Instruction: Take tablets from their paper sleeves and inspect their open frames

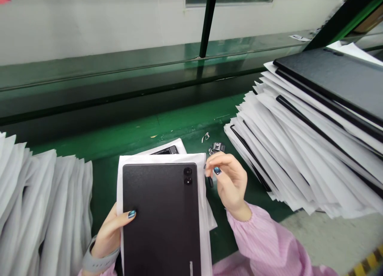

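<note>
A black tablet (pixel 161 216) lies back side up on a white sleeve (pixel 119 188), its two camera lenses at the top right corner. My left hand (pixel 109 230) grips tablet and sleeve at the left edge, thumb on the tablet's back. My right hand (pixel 229 182) is at the sleeve's upper right edge, fingers curled together towards the thumb; whether they pinch anything is hidden. Beneath the held sleeve lies another white sleeve with a dark device (pixel 170 150) showing at its top. Just beyond my right fingers is a small metallic object (pixel 217 147).
To the right rises a tall stack of white sleeves (pixel 287 148) with dark devices between them and a black tablet (pixel 335 76) on top. More white sleeves (pixel 66 204) stand at the left. The green table (pixel 167 124) has a raised ledge and a dark post (pixel 206 28) behind.
</note>
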Action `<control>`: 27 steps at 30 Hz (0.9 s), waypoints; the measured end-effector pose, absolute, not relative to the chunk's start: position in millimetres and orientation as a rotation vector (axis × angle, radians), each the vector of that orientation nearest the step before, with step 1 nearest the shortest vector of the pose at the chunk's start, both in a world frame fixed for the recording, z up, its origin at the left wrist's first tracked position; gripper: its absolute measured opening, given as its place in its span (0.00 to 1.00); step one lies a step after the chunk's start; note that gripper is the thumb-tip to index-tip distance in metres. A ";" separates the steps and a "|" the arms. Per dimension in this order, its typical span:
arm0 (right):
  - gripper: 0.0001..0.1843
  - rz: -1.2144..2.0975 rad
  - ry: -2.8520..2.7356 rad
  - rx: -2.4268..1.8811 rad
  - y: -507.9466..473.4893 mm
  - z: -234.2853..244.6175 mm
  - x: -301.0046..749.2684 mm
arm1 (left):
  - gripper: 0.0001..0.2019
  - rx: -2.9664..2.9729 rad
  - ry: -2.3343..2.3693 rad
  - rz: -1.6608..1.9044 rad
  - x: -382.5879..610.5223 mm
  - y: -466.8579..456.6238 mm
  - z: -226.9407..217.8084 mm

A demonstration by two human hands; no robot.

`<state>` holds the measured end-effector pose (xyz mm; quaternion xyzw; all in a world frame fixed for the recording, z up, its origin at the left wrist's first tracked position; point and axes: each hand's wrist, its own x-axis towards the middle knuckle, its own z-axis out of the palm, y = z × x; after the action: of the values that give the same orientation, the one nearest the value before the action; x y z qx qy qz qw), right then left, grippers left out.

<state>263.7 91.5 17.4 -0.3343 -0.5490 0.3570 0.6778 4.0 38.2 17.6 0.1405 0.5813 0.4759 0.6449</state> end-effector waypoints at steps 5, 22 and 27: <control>0.06 0.793 -1.283 -0.735 86.5 14.4 265.6 | 0.19 0.316 1.312 1.092 4.1 38.7 17.4; 0.08 1.682 -1.115 -0.942 99.8 21.4 258.8 | 0.15 0.206 1.303 1.191 3.1 54.5 13.2; 0.10 1.960 -1.218 -1.001 101.6 19.6 261.4 | 0.06 -0.044 1.314 1.233 2.8 66.1 12.3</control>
<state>261.4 101.6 19.6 -0.3785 -0.4606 0.7414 0.3081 2.8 66.1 12.3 -0.0191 0.5717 0.5364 0.6205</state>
